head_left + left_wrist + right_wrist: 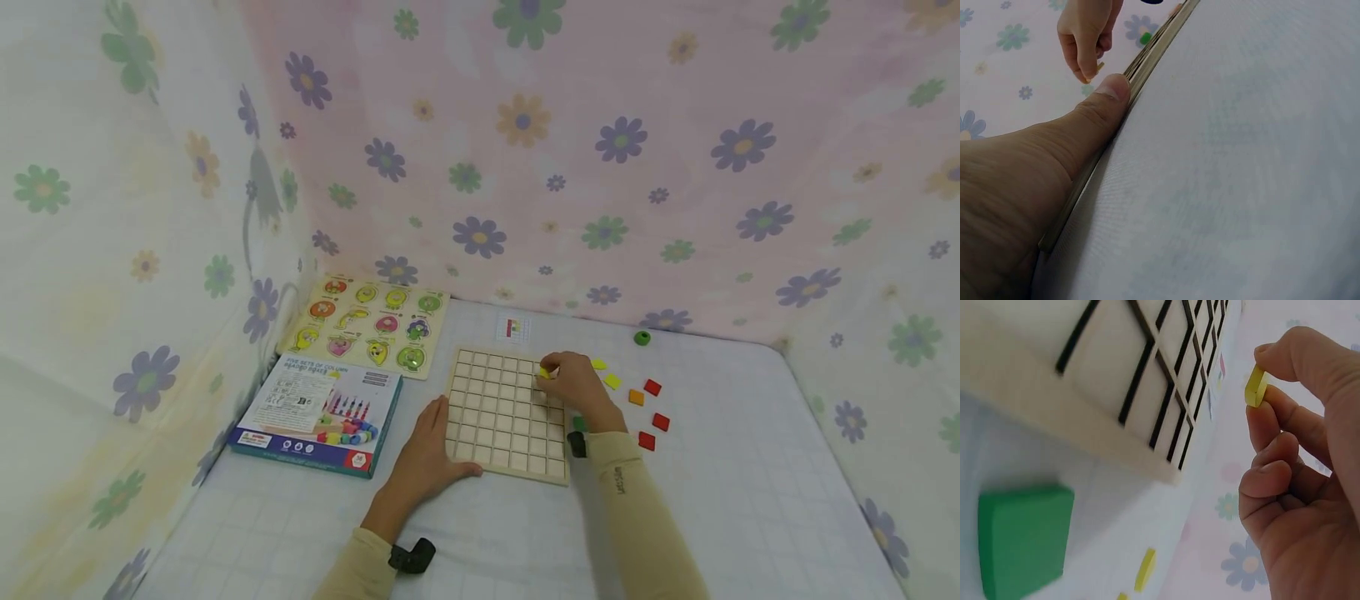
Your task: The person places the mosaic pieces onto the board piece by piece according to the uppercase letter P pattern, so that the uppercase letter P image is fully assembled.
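A wooden grid board [498, 417] with square cells lies flat in the middle of the table. My left hand [422, 457] steadies its lower left corner, fingers straight along the left side and thumb along the near edge. Between thumb and fingertips, my right hand [583, 390] pinches a yellow square tile [1255, 387], held above the board's upper right part. Beside the board's right edge lies a green tile [1025, 540], partly hidden by the right wrist in the head view. Further right are loose yellow tiles [612, 381], an orange tile [636, 397] and red tiles [661, 422].
Behind the board lies a small pattern card [514, 327]. To the left are a fruit puzzle board [367, 323] and a beaded-boxes toy box [318, 417]. A green bead-like piece [642, 337] sits at the back right. Flowered curtains [525, 167] enclose the table.
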A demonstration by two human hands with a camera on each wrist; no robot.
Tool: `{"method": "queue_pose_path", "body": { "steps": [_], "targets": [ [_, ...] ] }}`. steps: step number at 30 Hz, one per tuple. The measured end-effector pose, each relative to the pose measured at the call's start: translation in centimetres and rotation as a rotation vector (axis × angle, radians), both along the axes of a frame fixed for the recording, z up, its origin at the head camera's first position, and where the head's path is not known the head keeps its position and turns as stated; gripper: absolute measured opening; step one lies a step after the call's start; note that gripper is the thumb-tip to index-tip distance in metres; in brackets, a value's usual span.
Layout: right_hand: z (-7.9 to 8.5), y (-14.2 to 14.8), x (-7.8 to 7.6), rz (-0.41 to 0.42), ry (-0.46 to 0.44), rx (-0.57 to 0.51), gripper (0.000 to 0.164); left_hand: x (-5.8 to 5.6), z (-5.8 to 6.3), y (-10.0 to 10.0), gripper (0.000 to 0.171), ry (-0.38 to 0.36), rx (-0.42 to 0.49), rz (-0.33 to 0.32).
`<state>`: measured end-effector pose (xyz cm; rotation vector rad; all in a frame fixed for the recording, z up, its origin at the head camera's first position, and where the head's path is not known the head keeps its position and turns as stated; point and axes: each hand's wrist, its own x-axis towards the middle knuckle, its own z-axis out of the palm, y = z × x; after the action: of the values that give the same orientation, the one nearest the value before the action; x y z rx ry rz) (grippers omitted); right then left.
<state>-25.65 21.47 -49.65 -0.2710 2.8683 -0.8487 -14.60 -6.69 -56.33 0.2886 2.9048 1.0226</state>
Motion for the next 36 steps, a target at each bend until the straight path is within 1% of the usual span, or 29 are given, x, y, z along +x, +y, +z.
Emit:
{"method": "queue_pose_path", "body": {
  "steps": [5,9,14,18,23,28,32,36],
  "targets": [
    [-0.5,-1.1,-0.3,0.055,-0.008,-0.012,0.039,0.0,-0.1,0.0,0.137,0.004,-0.009,-0.008],
    [-0.7,-1.7,-0.8,0.063,-0.023,-0.016,0.038,-0.1,0.0,0.1,0.137,0.000,-0.013,-0.009],
    [-0.7,-2.3,-1.6,0.064,-0.035,-0.009,0.040,-0.4,0.1,0.1,0.136,0.029,-0.022,-0.006],
    [-0.9,-2.6,-2.0,0.072,-0.037,0.003,0.040,-0.4,0.2,0.1,0.136,0.033,-0.017,-0.003],
    [-1.5,-2.7,-2.0,0.081,-0.062,0.012,0.035,-0.1,0.1,0.1,0.136,0.011,-0.012,-0.004],
    [-1.7,-2.8,-2.0,0.111,-0.032,0.030,0.028,0.0,0.1,0.1,0.136,0.018,-0.005,-0.005],
    [-1.6,-2.8,-2.1,0.100,-0.043,0.047,0.028,-0.2,-0.1,0.1,0.136,0.023,-0.004,-0.008],
    [-1.6,-2.8,-2.0,0.093,-0.072,0.054,0.029,-0.1,0.0,0.1,0.137,0.007,0.008,-0.005]
  ]
}}
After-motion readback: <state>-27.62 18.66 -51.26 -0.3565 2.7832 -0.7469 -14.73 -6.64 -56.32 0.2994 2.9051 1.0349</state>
